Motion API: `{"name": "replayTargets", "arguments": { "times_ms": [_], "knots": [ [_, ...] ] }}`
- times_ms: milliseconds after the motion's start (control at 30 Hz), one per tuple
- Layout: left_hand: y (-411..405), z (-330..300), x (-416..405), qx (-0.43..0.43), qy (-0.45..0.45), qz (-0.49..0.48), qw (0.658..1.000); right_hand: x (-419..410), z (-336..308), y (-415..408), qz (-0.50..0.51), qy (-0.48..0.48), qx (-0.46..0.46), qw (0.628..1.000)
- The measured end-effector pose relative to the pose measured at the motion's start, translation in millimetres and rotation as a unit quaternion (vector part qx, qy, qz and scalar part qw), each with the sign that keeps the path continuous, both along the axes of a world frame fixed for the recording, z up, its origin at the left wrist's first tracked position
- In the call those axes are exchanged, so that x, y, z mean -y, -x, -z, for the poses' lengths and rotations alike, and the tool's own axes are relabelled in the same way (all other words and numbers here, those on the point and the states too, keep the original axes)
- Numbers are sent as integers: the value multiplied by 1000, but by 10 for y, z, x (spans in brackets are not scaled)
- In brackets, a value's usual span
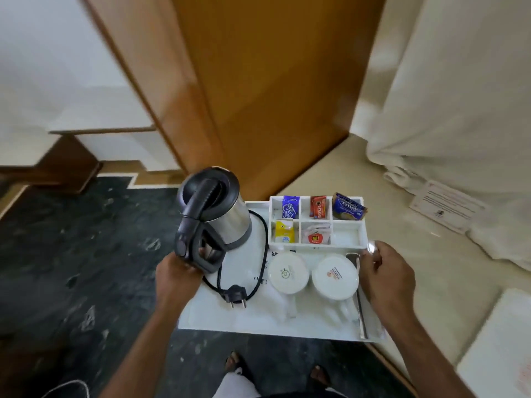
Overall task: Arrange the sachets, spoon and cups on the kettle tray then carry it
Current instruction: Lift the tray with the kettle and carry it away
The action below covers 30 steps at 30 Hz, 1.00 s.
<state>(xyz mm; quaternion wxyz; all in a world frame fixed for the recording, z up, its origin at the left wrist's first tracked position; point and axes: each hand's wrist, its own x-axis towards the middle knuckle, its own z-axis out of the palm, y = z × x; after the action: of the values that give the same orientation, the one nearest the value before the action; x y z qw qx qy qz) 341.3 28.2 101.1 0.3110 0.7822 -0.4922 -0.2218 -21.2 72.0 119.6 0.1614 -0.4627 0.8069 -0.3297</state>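
Observation:
A white tray is held in the air over the floor. My left hand grips its left edge by the kettle's base. My right hand grips its right edge. On the tray stand a steel kettle with black handle, its cord and plug, two upturned white cups, and a spoon along the right side. A white divided box at the back holds sachets: blue, red, dark blue tea, yellow, and white sugar.
A wooden door stands ahead. Dark marble floor lies to the left, a cream surface to the right with white bedding and a printed card. My sandalled feet show below.

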Motion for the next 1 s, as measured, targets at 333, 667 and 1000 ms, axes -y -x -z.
{"name": "replayTargets", "arguments": {
  "times_ms": [333, 667, 1000],
  "knots": [
    [-1954, -210, -78, 51, 28, -68, 996, 803, -53, -1994, -103, 44, 0, 994],
    [-3787, -387, 562, 39, 38, -138, 989, 1795, -141, -3900, -179, 61, 15, 982],
    [-5310, -139, 2361, 49, 48, -164, 984, 3754, 197, -5456, -188, 52, 109, 975]
  ]
}}
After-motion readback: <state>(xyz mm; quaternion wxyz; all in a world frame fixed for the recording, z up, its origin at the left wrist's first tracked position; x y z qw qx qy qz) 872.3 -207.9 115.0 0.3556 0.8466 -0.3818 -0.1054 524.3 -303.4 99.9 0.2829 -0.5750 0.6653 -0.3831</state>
